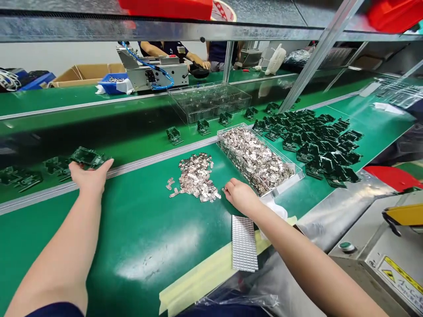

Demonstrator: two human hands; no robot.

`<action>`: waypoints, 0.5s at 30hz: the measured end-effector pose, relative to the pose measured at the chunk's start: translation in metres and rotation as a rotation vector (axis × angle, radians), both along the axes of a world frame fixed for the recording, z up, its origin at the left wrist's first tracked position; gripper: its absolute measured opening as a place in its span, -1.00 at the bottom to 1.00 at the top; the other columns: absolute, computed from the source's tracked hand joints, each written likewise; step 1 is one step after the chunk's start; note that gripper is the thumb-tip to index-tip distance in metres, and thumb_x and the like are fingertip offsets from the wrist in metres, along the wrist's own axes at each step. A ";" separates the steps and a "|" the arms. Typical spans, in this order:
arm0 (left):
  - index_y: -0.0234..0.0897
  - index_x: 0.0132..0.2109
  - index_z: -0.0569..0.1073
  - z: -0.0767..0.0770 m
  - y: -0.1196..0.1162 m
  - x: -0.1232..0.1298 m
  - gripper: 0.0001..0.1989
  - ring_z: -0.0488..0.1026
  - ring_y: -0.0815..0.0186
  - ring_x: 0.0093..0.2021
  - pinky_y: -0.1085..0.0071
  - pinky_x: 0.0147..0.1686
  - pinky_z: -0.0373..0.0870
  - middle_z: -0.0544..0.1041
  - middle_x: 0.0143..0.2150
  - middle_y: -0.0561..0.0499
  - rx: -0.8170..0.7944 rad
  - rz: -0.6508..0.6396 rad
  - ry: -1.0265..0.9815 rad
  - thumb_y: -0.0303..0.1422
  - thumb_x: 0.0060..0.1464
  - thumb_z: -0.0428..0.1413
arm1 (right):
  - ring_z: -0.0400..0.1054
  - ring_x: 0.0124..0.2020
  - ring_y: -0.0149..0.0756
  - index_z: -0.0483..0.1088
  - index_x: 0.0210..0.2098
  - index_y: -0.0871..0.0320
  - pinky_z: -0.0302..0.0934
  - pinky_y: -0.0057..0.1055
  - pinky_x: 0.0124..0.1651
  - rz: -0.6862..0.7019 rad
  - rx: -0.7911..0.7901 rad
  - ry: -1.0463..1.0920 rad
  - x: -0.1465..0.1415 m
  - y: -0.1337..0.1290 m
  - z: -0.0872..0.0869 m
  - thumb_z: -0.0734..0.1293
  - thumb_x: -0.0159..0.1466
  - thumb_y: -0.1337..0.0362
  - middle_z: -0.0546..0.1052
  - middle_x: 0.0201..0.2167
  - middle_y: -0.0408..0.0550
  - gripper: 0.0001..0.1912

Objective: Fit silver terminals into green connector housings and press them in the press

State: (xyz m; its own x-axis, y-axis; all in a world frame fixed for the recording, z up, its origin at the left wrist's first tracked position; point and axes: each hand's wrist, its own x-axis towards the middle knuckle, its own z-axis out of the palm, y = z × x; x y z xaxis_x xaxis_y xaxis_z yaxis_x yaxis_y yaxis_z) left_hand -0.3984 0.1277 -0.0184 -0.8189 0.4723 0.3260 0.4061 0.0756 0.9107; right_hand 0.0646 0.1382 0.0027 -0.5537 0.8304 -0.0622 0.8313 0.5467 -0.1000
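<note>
Nearest: ribbed metal strip (244,242) flat on green mat (139,246). Right hand (240,196) fingertips pinched on small metal clip at edge of loose clip pile (195,178), beside clear tray (257,158). Left hand (88,176) gripping dark green part (86,157) on conveyor.

We sit at a long green desk (132,237) edged by a pale metal rail (139,167), with a darker green conveyor belt (125,132) running beyond it. Overhead we see a steel shelf (165,28) on slanted metal struts (313,57). Across the belt, a second green desk (66,94) carries cardboard boxes (82,72) before a plain white wall (49,55). Soft light glares off the surface near us.
</note>
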 end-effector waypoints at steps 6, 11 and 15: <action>-0.21 -0.16 0.27 -0.013 -0.042 0.122 -0.30 0.49 0.28 -0.15 0.15 0.05 0.45 0.46 -0.14 0.06 0.106 -0.219 -0.189 -0.21 -0.47 0.44 | 0.47 -0.29 -0.06 0.47 -0.32 0.28 0.25 -0.35 -0.28 -0.049 -0.112 -0.071 0.006 0.008 0.012 0.35 0.19 0.39 0.54 -0.37 0.16 -0.92; -0.14 -0.07 0.32 0.000 -0.090 0.232 -0.32 0.52 0.22 -0.01 0.24 0.03 0.47 0.52 -0.01 -0.02 0.069 -0.626 -0.603 -0.30 -0.38 0.43 | 0.45 -0.30 -0.14 0.44 -0.39 0.25 0.20 -0.39 -0.31 -0.042 -0.127 0.018 0.005 0.006 0.014 0.34 0.11 0.49 0.53 -0.33 0.13 -0.93; -0.07 -0.02 0.31 0.018 -0.113 0.284 -0.32 0.53 0.27 -0.02 0.30 0.01 0.49 0.52 0.03 0.02 -0.009 -0.811 -0.802 -0.36 -0.31 0.43 | 0.41 -0.34 -0.25 0.39 -0.38 0.22 0.20 -0.43 -0.29 -0.051 -0.099 0.178 0.016 -0.007 0.014 0.28 0.16 0.50 0.49 -0.37 0.02 -0.90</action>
State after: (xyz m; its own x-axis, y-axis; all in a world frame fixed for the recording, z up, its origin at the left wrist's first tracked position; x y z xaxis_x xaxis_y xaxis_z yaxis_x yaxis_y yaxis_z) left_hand -0.1146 0.0148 -0.0006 -0.2425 0.9569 -0.1596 -0.3608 0.0638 0.9305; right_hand 0.0809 0.1315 0.0171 -0.5204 0.8525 -0.0496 0.8221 0.4844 -0.2990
